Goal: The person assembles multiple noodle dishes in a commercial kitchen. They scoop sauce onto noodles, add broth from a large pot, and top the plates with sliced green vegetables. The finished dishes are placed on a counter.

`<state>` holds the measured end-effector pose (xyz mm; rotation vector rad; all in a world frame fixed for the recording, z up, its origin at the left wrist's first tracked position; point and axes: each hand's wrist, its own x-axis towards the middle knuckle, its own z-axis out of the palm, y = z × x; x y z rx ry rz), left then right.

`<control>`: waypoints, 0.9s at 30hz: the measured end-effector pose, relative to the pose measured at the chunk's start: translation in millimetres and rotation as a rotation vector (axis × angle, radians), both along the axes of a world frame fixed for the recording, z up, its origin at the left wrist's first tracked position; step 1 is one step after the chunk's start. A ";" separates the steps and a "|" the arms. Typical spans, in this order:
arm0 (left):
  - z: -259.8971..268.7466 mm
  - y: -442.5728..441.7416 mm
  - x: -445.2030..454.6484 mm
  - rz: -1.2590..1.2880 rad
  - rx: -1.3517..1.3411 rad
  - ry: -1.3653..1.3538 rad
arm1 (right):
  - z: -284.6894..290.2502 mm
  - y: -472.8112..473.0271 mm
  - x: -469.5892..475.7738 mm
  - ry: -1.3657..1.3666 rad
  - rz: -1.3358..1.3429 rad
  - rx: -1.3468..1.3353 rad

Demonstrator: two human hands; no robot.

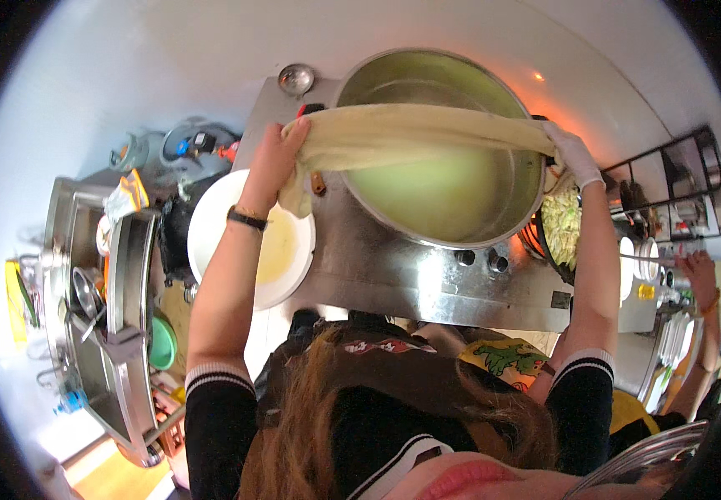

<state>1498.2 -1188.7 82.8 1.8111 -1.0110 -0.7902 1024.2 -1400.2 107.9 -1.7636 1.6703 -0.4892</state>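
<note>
A long, damp-looking, pale yellow cloth point(398, 134) stretches sideways above a large steel pot point(435, 240). Its left end is in my bare left hand point(275, 164), and a loose tail hangs down from there. My right hand point(573, 155), in a white glove, grips the other end beyond the pot's right rim. Inside the pot is something pale green and cloudy, partly hidden by the cloth. Below my left hand, a white basin point(217, 212) holds a shallow yellowish liquid point(279, 247).
A pan of shredded pale vegetables point(559, 228) sits over a flame beside my right forearm. Behind the pot lies a metal ladle point(296, 79). A steel sink point(129, 369) stands at left, near gas cylinders point(195, 150). At far right, another person's hand point(698, 275) holds a utensil.
</note>
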 end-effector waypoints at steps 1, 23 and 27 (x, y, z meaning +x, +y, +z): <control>-3.8 0.2 1.9 -0.007 -0.094 0.079 | -2.5 2.0 0.8 -0.124 -0.082 0.066; 16.2 -7.3 -21.7 -0.050 0.009 -0.798 | -14.4 -20.9 -9.9 -0.182 -0.026 0.151; -6.2 -9.5 -9.6 0.108 -0.041 -0.126 | -8.8 -14.4 9.6 -0.177 -0.116 0.058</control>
